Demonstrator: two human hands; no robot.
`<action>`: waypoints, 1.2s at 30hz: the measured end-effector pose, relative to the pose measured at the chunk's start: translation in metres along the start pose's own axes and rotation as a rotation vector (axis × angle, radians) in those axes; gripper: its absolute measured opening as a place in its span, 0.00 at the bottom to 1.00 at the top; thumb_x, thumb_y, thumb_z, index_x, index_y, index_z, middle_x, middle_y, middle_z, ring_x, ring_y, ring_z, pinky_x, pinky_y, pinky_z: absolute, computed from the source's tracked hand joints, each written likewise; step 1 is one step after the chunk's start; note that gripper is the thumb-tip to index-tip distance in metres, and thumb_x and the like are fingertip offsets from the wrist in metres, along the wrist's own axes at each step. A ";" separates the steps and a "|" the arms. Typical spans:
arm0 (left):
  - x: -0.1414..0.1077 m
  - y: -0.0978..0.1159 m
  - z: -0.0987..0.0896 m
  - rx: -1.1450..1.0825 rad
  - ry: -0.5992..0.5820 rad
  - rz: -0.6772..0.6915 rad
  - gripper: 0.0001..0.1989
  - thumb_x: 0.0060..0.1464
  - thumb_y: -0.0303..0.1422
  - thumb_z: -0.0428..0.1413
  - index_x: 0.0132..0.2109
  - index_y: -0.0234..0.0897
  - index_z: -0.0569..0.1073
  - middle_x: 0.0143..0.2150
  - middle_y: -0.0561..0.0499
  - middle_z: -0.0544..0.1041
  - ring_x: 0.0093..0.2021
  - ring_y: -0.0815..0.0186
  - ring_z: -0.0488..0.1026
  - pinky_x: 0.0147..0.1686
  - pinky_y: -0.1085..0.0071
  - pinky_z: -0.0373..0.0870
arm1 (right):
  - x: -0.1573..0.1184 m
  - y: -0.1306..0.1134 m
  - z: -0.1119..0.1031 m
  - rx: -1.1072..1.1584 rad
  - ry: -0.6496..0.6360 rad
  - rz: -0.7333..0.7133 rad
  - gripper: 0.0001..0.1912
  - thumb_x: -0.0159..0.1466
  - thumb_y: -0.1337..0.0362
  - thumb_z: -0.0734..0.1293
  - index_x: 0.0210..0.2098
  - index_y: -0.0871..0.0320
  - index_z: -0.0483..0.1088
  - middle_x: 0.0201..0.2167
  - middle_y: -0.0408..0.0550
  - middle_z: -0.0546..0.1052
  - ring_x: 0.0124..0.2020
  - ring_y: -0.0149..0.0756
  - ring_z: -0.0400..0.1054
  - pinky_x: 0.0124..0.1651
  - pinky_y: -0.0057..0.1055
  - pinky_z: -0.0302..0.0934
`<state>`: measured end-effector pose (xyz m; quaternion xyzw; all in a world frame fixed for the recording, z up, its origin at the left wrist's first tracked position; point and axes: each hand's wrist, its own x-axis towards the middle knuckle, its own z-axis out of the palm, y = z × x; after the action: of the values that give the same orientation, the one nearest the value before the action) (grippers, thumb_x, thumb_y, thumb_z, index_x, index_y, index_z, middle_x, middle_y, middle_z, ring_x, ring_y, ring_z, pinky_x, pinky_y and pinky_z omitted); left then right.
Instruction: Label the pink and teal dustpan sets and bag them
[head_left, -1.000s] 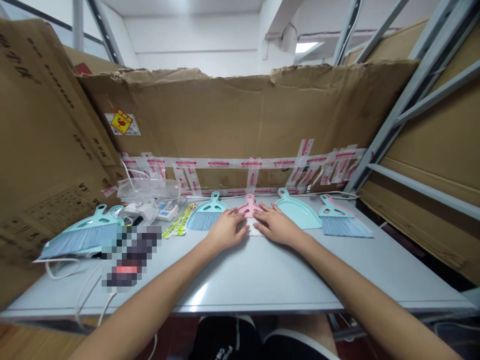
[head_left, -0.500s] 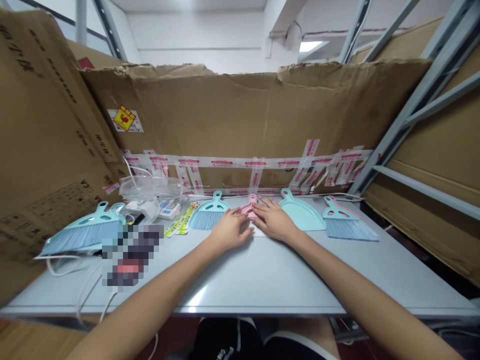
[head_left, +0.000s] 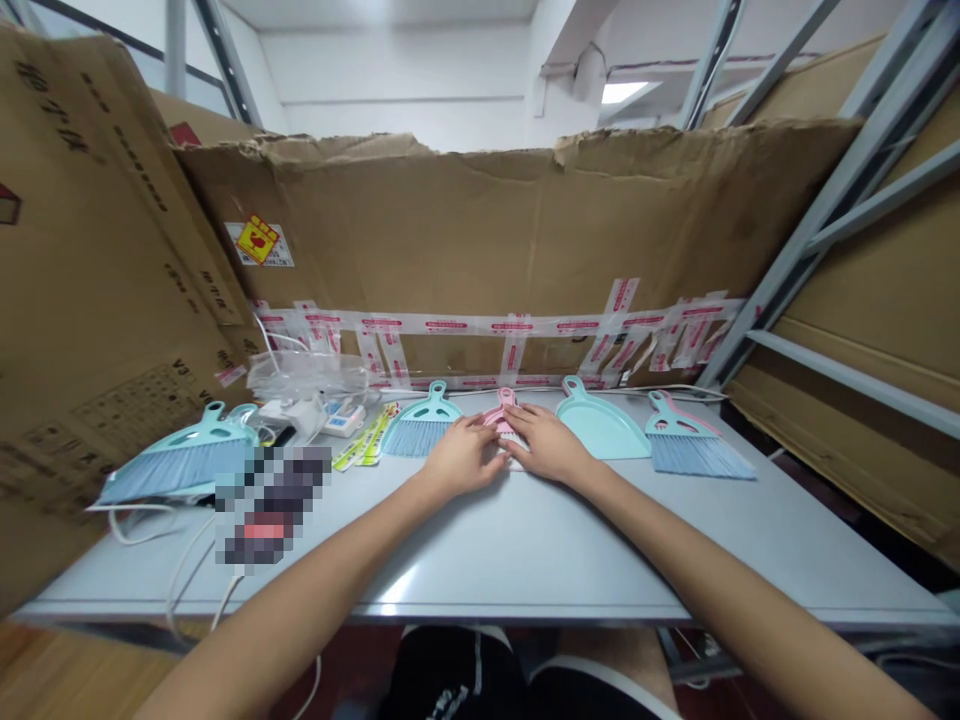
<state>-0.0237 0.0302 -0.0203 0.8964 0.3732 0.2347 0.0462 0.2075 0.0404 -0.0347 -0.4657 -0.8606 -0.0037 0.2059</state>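
Note:
At the back middle of the table lies a small pink brush (head_left: 501,412) with pale bristles, its looped handle toward the cardboard. My left hand (head_left: 462,458) rests over its left side, fingers apart and not wrapped round anything. From the right, my right hand (head_left: 546,444) lies with spread fingers on the brush's right side. The palms hide part of the brush. Left of my hands is a turquoise brush with blue bristles (head_left: 426,432); a turquoise dustpan (head_left: 602,425) lies just right of them.
Another blue-bristled brush (head_left: 688,450) lies at the right, over something pink. Green-yellow packets (head_left: 367,440), a plastic bag (head_left: 307,376), cables and a further brush (head_left: 180,465) are at the left. Cardboard (head_left: 450,240) stands behind the table (head_left: 570,570).
My right hand's fingers have drawn back slightly toward me and now uncover more of the pink brush. My left hand stays nearly where it was. The view has shifted a little.

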 end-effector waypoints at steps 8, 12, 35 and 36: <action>0.002 0.000 -0.001 0.007 0.004 0.006 0.12 0.65 0.38 0.61 0.52 0.41 0.84 0.53 0.41 0.88 0.67 0.43 0.77 0.72 0.47 0.69 | 0.004 -0.003 -0.001 -0.014 0.002 0.002 0.30 0.80 0.51 0.62 0.71 0.63 0.74 0.72 0.62 0.74 0.72 0.56 0.66 0.76 0.52 0.57; 0.002 0.000 -0.002 0.020 -0.005 0.023 0.12 0.66 0.38 0.60 0.51 0.40 0.84 0.51 0.40 0.88 0.66 0.44 0.78 0.72 0.48 0.68 | 0.005 -0.005 -0.003 -0.017 0.002 0.007 0.29 0.78 0.53 0.64 0.70 0.64 0.74 0.71 0.62 0.75 0.72 0.56 0.66 0.75 0.50 0.58; 0.004 -0.009 -0.015 -0.017 0.065 -0.001 0.13 0.73 0.35 0.54 0.54 0.42 0.84 0.56 0.43 0.86 0.53 0.55 0.84 0.56 0.60 0.77 | -0.006 -0.005 -0.003 0.121 0.150 -0.051 0.15 0.76 0.61 0.70 0.58 0.58 0.82 0.61 0.59 0.82 0.61 0.54 0.73 0.68 0.52 0.68; 0.003 -0.007 -0.021 -0.020 0.106 0.007 0.13 0.72 0.35 0.55 0.54 0.42 0.83 0.56 0.43 0.86 0.53 0.55 0.84 0.55 0.60 0.78 | -0.009 -0.006 -0.004 0.129 0.153 -0.054 0.15 0.76 0.61 0.70 0.58 0.58 0.82 0.61 0.59 0.82 0.61 0.54 0.73 0.68 0.52 0.68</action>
<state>-0.0357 0.0348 -0.0028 0.8834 0.3696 0.2858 0.0345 0.2085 0.0297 -0.0331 -0.4262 -0.8532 0.0107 0.3005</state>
